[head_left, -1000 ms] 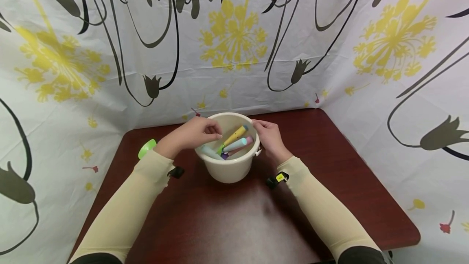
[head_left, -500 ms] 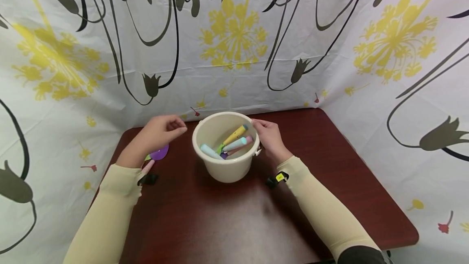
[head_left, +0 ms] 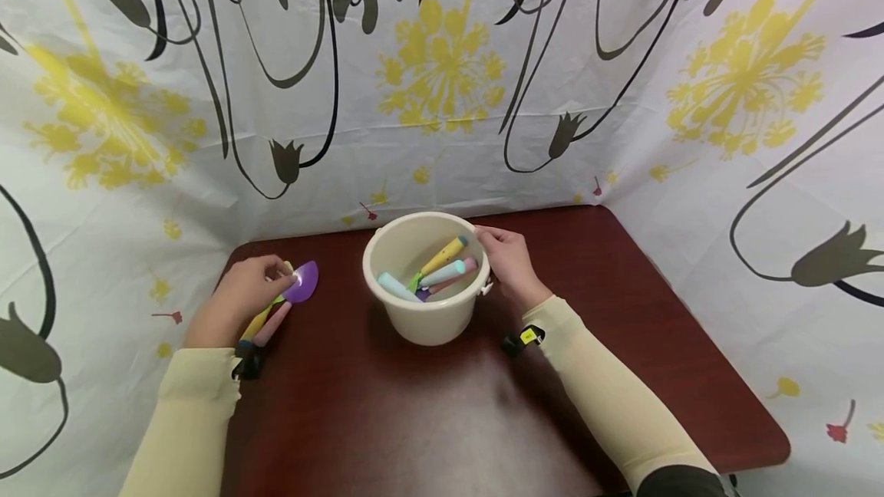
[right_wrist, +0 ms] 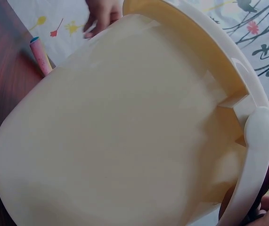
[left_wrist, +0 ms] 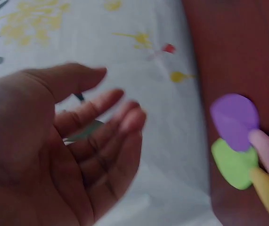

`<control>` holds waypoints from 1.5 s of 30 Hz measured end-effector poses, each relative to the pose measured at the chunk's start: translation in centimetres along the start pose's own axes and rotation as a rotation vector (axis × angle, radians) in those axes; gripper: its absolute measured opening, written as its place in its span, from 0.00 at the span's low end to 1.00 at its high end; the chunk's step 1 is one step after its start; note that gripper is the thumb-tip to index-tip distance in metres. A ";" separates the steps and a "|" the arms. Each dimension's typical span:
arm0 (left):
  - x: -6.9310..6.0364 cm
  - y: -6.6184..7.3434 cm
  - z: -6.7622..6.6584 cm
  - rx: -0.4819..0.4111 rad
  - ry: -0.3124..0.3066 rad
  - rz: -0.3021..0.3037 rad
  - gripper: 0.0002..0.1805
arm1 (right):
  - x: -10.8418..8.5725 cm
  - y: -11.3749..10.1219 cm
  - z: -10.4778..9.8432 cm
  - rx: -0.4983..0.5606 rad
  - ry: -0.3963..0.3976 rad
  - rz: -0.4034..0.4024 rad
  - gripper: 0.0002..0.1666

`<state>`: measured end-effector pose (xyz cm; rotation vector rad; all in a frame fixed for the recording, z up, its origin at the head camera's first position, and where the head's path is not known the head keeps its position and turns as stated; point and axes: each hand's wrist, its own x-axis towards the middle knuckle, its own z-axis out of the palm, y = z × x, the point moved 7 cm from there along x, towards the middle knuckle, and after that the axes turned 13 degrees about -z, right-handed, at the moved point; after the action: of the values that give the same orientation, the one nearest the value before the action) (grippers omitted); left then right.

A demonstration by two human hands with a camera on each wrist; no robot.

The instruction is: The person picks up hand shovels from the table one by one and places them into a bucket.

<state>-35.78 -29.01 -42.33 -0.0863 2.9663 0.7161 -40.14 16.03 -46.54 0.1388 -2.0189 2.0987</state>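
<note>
My left fingers (left_wrist: 126,162) are loosely bent near the purple utensil (left_wrist: 234,120). My right fingers (head_left: 492,239) grip the bucket (head_left: 430,324) by its edge.

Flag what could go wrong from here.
The purple tool and green tool lie close together, so the left hand might catch both or nudge one aside. The right hand holds the bucket high on one side, so a tug there could perhaps tilt it.
</note>
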 end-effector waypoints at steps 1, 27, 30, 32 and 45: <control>0.0 -0.8 0.4 0.019 0.006 -0.017 0.18 | 0.0 0.0 0.0 0.000 0.001 -0.001 0.20; -1.0 -8.0 6.0 0.187 0.120 -0.279 0.21 | 0.0 -0.1 0.2 -0.002 0.004 -0.019 0.19; -0.9 -8.2 6.2 0.199 0.119 -0.283 0.21 | 0.0 -0.1 0.2 -0.007 0.012 -0.025 0.19; -0.9 -8.3 6.4 0.206 0.113 -0.292 0.21 | 0.0 -0.1 0.2 -0.008 0.014 -0.025 0.19; -1.4 -8.3 7.2 0.212 0.088 -0.313 0.18 | 0.0 0.1 0.2 0.003 0.014 -0.021 0.19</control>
<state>-33.24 -33.09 -52.34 -0.5640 2.9856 0.3669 -40.13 15.86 -46.66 0.1455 -1.9983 2.0840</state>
